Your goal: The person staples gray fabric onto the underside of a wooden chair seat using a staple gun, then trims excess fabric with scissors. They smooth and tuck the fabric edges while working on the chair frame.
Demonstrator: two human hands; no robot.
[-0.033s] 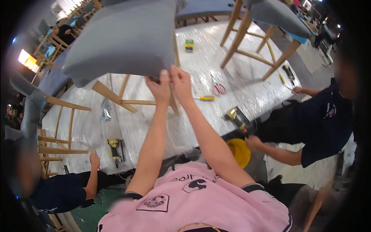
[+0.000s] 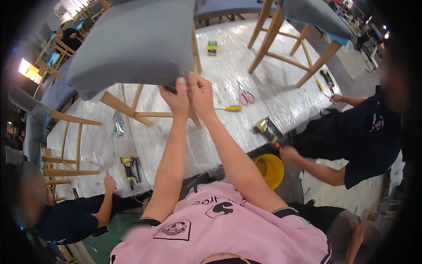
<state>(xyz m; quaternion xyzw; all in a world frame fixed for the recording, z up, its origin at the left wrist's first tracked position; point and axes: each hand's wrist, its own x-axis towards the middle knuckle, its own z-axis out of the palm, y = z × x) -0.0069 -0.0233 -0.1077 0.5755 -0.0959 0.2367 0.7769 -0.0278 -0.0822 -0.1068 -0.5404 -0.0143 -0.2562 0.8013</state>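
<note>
A grey fabric-covered chair seat (image 2: 132, 48) on wooden legs stands in front of me. At its near right corner, both of my hands are raised side by side. My left hand (image 2: 176, 99) pinches the lower edge of the fabric, with its thumb up against the corner. Close beside it, my right hand (image 2: 201, 94) has thumb and fingers closed on the same corner of cloth. The fingertips partly hide the fabric fold between them. Below the seat, a wooden leg (image 2: 125, 108) slants over the plastic-covered tabletop (image 2: 176, 136).
Red-handled scissors (image 2: 246, 97), a yellow-handled screwdriver (image 2: 233, 108) and a green-yellow box (image 2: 212, 47) lie to the right. Staple guns (image 2: 267, 130) (image 2: 130, 169) rest near the edge. A yellow bucket (image 2: 269, 170) stands below. Co-workers sit both sides; another grey chair (image 2: 314, 17) stands far right.
The view has shifted slightly, so the chair and tools sit a little further left. My hands keep their pinch on the fabric corner.
</note>
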